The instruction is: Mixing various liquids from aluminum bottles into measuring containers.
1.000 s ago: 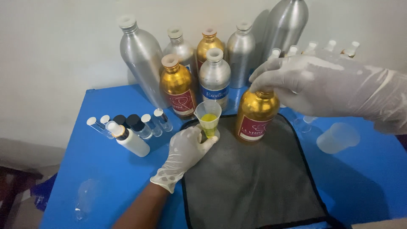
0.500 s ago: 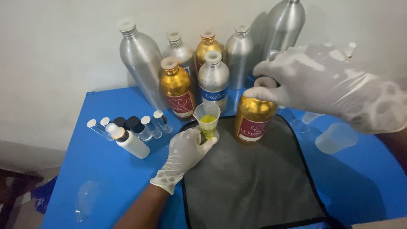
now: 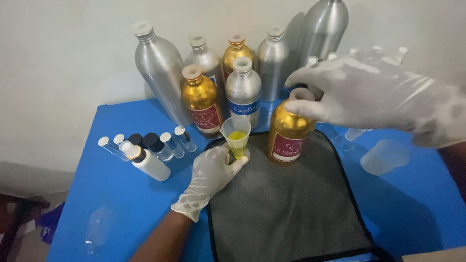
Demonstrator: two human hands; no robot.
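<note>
Both hands are gloved in thin white gloves. The left hand (image 3: pixel 212 171) is wrapped around a small vessel at the front edge of the grey mat (image 3: pixel 286 213) — its grip is closed on it, fingers hiding most of the vessel, so I cannot tell its shape. A small clear funnel (image 3: pixel 236 134) sits upright in the top of it, with yellow liquid pooled inside.

Just to the right stands a gold bottle (image 3: pixel 289 136) with a red label, upright on the mat. The right hand (image 3: pixel 361 92) reaches over it from the right, fingertips pinched narrow on the pale cap (image 3: pixel 302 93) at its neck.

Behind them, along the wall, stands a cluster of silver bottles (image 3: pixel 158 73) and two more gold ones, all upright and close together. Off to the left on the blue bench (image 3: pixel 111 204) lies a row of small vials with white and black caps (image 3: pixel 145 145), beside a white spray bottle (image 3: pixel 145 162) lying on its side. A clear plastic cup (image 3: pixel 383 157) lies tipped over at the right — well apart from the mat.
</note>
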